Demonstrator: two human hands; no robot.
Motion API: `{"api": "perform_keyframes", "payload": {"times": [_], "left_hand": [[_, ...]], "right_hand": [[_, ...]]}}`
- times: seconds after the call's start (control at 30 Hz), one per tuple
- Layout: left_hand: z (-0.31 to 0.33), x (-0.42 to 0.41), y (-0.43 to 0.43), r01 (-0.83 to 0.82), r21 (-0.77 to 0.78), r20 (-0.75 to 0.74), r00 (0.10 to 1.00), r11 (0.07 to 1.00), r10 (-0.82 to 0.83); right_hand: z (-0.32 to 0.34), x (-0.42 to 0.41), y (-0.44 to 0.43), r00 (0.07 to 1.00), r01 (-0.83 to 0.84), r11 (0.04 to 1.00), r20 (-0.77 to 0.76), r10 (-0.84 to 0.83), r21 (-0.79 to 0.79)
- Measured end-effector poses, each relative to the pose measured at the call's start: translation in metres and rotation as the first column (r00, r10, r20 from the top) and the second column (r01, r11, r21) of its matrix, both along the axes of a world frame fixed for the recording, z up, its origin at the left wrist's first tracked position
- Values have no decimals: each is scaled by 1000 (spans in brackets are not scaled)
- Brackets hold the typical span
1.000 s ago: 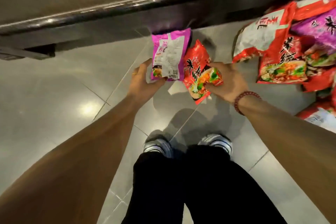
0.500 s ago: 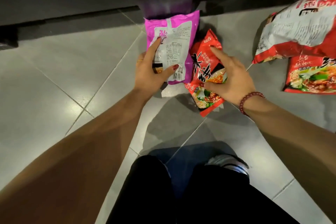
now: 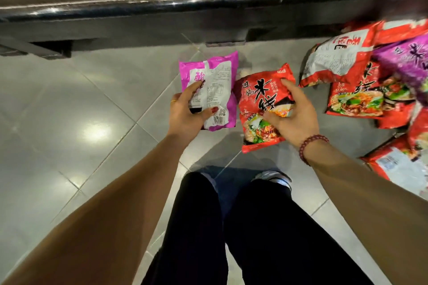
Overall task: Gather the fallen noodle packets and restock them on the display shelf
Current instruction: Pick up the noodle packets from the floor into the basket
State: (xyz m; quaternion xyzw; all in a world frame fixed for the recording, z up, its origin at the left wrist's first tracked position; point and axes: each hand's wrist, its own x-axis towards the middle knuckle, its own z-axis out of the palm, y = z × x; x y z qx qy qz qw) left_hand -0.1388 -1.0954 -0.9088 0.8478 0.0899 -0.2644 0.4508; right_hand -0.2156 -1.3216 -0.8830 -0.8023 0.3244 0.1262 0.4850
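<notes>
Left hand (image 3: 185, 115): grasps pink packet (image 3: 213, 85) at its lower left, thumb across the printed back panel, forefinger laid along its face, other fingers hidden behind. Ring (image 3: 173, 101) on this hand. Right hand (image 3: 294, 118): fingers spread and curled over red packet (image 3: 257, 99), thumb pressed on its picture side, gripping it; bead bracelet (image 3: 311, 146) at the wrist. The two packets sit side by side, edges just beside each other, in front of the shelf base (image 3: 162, 7); whether either is clear of the floor (image 3: 81, 104) cannot be told. Pile (image 3: 361, 81): red and purple packets, overlapping and tilted, on the floor just right of the red packet and close to the right hand, running off the right edge. One more packet (image 3: 398, 164), back side up, lies lower right beside the right forearm. Shelf base: dark rounded rail across the top of the view, with a dark recess beneath it, brown panels above; a foot (image 3: 225, 41) stands just behind the pink packet. Floor: grey glossy tiles, bare to the left of the left arm, crowded to the right. Legs (image 3: 231, 227) in black trousers below the hands, one shoe (image 3: 275, 177) showing beneath the red packet.
</notes>
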Motion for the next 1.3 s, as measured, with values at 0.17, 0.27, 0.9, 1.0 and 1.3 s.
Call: {"api": "perform_keyframes", "payload": {"times": [0.17, 0.27, 0.9, 1.0, 1.3], "left_hand": [[129, -32, 40, -138, -42, -39, 990, 990, 137], [219, -52, 73, -242, -96, -40, 970, 965, 239], [604, -150, 312, -693, -211, 77, 692, 690, 718], [621, -159, 336, -757, -212, 146, 600, 618, 786], [639, -125, 403, -873, -265, 285, 335, 409, 898]], "right_hand": [[125, -3, 40, 999, 37, 995, -9, -36, 96], [215, -4, 72, 1000, 9, 989, -29, -4, 148], [583, 25, 320, 825, -563, 774, 253, 506, 288], [594, 35, 359, 776, -630, 707, 294, 558, 322], [609, 118, 466, 627, -775, 525, 322, 710, 352]]}}
